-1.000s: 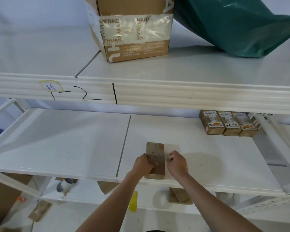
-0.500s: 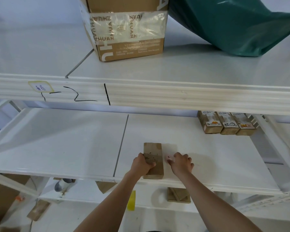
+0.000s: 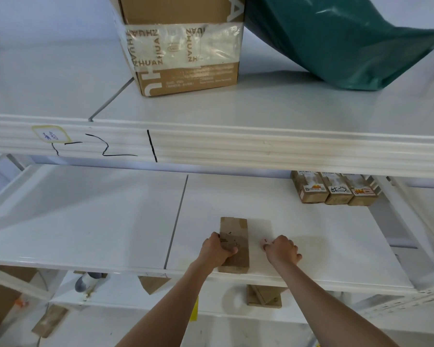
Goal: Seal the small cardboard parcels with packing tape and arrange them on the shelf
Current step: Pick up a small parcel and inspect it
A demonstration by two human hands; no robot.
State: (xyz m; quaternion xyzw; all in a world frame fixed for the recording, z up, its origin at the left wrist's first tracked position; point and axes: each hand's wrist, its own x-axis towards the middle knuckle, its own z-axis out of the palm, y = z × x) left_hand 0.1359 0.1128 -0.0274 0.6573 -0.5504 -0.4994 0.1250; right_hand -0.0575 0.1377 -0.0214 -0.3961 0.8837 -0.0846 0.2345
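Observation:
A small brown cardboard parcel (image 3: 234, 242) lies flat near the front edge of the middle shelf (image 3: 336, 246), its long side running front to back. My left hand (image 3: 217, 250) grips its left side, thumb on top. My right hand (image 3: 282, 250) rests on the shelf a little to the right of the parcel and does not touch it. Its fingers are curled and its thumb is pressed to the forefinger, with nothing clearly showing in them. Three small labelled parcels (image 3: 335, 189) stand side by side at the back right of the same shelf.
On the upper shelf (image 3: 261, 144) stand a large taped carton (image 3: 183, 46) and a green plastic bag (image 3: 348, 43). Below the middle shelf lie another small box (image 3: 263, 296), cardboard scraps (image 3: 153, 284) and a roll-like object (image 3: 84, 281). A white shelf post (image 3: 411, 221) rises at the right.
My right hand has slid away from the parcel to the right and now rests apart from it. My left hand has kept its hold. The view has shifted slightly.

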